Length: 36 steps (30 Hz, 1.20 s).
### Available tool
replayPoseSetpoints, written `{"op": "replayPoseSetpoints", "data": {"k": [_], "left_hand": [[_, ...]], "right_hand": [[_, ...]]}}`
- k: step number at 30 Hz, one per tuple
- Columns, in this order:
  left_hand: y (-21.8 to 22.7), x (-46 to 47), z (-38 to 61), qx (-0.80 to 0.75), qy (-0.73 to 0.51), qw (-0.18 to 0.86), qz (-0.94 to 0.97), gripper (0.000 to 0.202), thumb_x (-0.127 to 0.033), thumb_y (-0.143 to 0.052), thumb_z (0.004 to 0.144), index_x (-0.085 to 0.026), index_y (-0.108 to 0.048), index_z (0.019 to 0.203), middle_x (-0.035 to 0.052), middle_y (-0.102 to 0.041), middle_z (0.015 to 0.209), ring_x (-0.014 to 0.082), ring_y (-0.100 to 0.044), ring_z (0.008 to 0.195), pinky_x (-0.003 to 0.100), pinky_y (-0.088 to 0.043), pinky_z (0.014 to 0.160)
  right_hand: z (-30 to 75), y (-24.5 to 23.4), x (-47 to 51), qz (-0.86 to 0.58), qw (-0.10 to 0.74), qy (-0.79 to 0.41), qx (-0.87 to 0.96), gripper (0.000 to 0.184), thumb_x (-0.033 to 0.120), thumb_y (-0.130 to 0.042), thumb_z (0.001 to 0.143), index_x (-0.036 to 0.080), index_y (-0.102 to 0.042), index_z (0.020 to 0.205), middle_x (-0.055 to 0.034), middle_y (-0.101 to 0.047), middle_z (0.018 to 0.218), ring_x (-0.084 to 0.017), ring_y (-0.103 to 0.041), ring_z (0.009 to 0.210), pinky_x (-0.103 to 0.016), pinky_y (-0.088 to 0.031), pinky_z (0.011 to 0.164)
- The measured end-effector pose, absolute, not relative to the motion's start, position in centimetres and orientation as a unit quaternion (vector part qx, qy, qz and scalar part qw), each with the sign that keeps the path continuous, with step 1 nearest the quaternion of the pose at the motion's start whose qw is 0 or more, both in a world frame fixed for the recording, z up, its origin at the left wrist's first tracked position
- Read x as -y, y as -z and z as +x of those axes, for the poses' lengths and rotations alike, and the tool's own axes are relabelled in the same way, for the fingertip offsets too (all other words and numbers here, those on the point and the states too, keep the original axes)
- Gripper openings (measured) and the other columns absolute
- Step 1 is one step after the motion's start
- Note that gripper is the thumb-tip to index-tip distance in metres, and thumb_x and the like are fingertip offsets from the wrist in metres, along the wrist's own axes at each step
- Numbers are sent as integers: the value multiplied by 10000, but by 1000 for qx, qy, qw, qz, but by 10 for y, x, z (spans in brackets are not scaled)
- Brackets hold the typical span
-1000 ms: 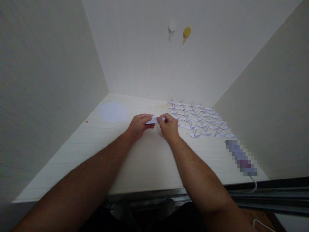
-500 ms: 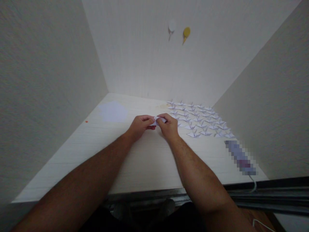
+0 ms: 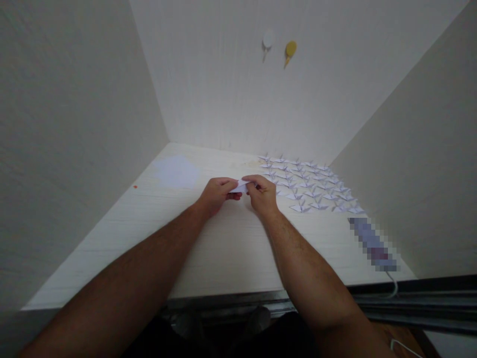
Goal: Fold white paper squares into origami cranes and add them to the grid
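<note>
Between my two hands is a small white folded piece of paper, held just above the table. My left hand pinches its left end with the thumb on top and fingers underneath. On the right end, my right hand grips the paper between thumb and bent fingers. The fingers partly cover the paper, so its exact folds are hard to make out. Just beyond my right hand stand several rows of white folded paper cranes.
White sheets of paper lie at the back left of the pale table, near a tiny orange bit. A blurred-out object with a white cable lies at the right edge. Walls enclose three sides; a white hook and yellow hook hang behind.
My right thumb and fingers have shifted on the paper, and more of its white surface shows between my hands. My left hand keeps its pinch.
</note>
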<state>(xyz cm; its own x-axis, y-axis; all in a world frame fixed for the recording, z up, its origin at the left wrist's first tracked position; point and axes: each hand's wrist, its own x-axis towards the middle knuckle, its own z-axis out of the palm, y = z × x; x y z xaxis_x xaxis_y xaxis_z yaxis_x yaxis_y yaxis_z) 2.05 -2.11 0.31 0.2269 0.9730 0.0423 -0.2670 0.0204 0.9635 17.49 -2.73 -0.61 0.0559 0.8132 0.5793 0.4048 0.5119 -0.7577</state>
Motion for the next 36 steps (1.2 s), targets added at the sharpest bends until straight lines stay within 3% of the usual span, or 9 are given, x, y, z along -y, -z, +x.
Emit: {"op": "replayPoseSetpoints", "data": {"k": [21,24,28,31,36], "left_hand": [[-1,19,19,-358,-475,630,500,241,-354,-738,702,-117,-708,733,66,-685,735,144,-634,635,286,-565,635],[-1,19,20,-368,-499,613,491,251,-345,-756,690,-107,-707,754,68,-691,782,158,-661,677,315,-593,683],[-4,21,21,-370,-545,590,467,330,-301,-765,676,-109,-717,940,70,-712,881,171,-682,744,359,-618,731],[-5,22,19,-376,-549,580,470,411,-275,-742,686,-121,-704,1065,69,-716,887,175,-681,756,346,-625,679],[-3,21,18,-379,-544,578,476,365,-370,-746,714,-129,-726,987,74,-709,895,181,-671,791,332,-630,638]], "right_hand": [[173,0,30,-438,592,-239,632,162,181,-532,757,206,-691,739,36,-630,613,-108,-581,512,-239,-451,516],[172,-3,31,-454,591,-237,623,134,227,-581,753,206,-700,809,50,-578,580,-100,-518,503,-230,-417,501],[168,-5,32,-451,611,-264,595,279,288,-657,715,200,-674,980,59,-568,634,-93,-491,536,-214,-406,504],[167,-5,32,-464,595,-262,602,194,302,-637,741,186,-685,889,23,-636,696,-104,-546,588,-225,-441,551],[169,-5,33,-492,570,-216,622,160,319,-622,780,182,-703,770,16,-642,623,-120,-556,562,-242,-439,552]]}}
